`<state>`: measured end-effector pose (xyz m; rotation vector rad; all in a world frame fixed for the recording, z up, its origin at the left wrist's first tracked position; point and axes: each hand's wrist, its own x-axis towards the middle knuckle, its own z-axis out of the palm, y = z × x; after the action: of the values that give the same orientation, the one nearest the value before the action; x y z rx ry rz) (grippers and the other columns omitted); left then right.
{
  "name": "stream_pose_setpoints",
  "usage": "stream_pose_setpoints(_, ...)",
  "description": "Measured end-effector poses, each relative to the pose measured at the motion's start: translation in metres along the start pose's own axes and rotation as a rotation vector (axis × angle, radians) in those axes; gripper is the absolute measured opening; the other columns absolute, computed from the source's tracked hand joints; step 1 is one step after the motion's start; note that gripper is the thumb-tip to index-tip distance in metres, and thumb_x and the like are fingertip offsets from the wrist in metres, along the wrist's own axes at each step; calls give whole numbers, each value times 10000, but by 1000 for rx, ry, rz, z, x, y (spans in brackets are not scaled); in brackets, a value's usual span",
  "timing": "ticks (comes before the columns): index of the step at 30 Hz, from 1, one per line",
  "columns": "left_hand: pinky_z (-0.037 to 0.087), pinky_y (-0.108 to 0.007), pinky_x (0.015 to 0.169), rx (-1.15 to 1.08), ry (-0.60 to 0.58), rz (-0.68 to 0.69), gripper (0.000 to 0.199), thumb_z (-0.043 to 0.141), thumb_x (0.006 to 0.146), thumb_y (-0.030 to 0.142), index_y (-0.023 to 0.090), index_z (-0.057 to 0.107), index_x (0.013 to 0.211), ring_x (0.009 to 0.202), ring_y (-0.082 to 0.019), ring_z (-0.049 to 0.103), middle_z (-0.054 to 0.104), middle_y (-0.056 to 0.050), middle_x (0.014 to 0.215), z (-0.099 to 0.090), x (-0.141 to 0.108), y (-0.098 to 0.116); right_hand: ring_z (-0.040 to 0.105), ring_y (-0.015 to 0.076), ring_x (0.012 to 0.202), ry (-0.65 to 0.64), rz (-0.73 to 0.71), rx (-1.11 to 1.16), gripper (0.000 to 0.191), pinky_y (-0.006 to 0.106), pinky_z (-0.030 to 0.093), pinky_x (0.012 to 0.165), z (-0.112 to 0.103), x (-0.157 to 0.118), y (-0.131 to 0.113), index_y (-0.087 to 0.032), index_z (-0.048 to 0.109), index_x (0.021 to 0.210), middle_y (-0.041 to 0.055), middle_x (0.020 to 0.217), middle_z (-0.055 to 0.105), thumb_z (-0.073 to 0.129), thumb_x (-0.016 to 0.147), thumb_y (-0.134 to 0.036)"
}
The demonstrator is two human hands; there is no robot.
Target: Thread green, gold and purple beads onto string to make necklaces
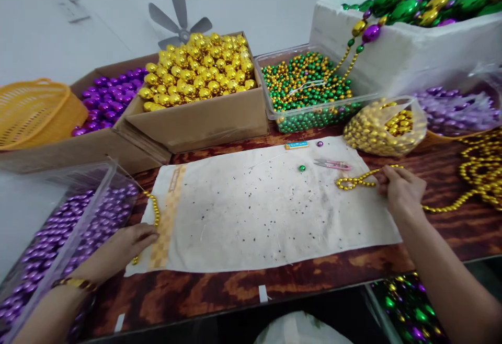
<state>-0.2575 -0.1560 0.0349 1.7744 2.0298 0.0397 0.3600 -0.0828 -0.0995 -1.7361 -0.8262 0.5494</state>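
Observation:
At the left end of the white cloth, my left hand has its fingers closed over a short gold bead strand. The strand shows above and below the fingers, and a thin thread or needle runs from its upper end towards the clear tub. At the cloth's right side my right hand pinches another gold bead strand, its loop lying on the cloth. Beads trail from that hand towards a gold bead pile. Pink-handled thread snips, a green bead and a purple bead lie between the hands, towards the back.
Cardboard boxes hold large gold beads and purple beads. Clear tubs hold light purple beads and mixed beads. A bag of gold beads and a white foam box stand right. A yellow basket sits left.

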Motion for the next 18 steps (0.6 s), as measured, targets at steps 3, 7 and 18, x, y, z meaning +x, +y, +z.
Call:
stream_pose_setpoints(3, 425, -332, 911, 119, -95, 53, 359, 466, 804, 617, 321, 667, 834, 924, -197, 623, 699, 87, 929, 7, 4, -43, 427, 113, 373, 62, 63, 76, 192, 294, 370, 402, -3, 2, -4, -195, 519, 773, 3, 572, 525, 526, 798, -386)
stream_pose_setpoints(7, 421, -366, 921, 256, -2, 141, 273, 458, 841, 512, 335, 664, 874, 956, -213, 615, 693, 63, 962, 16, 8, -62, 488, 120, 415, -59, 41, 81, 262, 281, 426, 434, -2, -4, -9, -167, 595, 830, 32, 670, 603, 575, 781, -423)
stream_pose_setpoints(18, 362, -405, 909, -52, 153, 542, 285, 462, 884, 291, 234, 581, 1136, 1057, -247, 471, 595, -72, 1083, 134, 51, 237, 629, 227, 823, -185, -537, -783, 284, 267, 369, 531, -8, -27, -78, -238, 673, 1033, 70, 1061, 658, 480, 900, -399)
